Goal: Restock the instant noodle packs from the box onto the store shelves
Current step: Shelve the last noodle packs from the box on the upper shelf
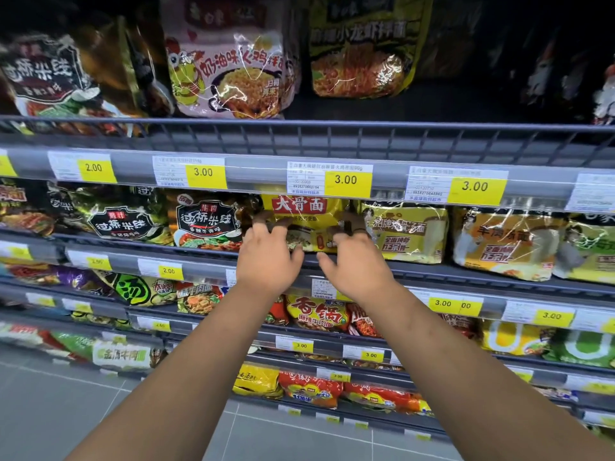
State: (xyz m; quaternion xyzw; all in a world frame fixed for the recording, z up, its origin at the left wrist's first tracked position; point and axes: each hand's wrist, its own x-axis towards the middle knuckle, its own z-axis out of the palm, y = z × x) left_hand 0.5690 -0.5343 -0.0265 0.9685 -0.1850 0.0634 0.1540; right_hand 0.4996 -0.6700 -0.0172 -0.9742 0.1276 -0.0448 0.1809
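The two hands are hiding the lower half of the yellow noodle pack (306, 212). Its top edge is sitting under the grey price strip (253, 176) with the yellow tags. The top shelf is sitting in the dark, and the packs far to the left are looking blurry. The tips of the fingers are looking blurry too.

The pack is standing at the front of the second shelf (466, 272), between a black noodle pack (206, 222) and another yellow pack (407, 232). It is shiny and yellow, with big white letters on a red patch near the top.

The left hand (266, 261) is spreading its fingers (264, 217) wide and touching the pack's left side. The right hand (357, 271) is bending its fingers (349, 222) at the pack's right edge. I cannot tell if they are hooking around it. Both thumbs are sticking out below the pack, pointing at each other.
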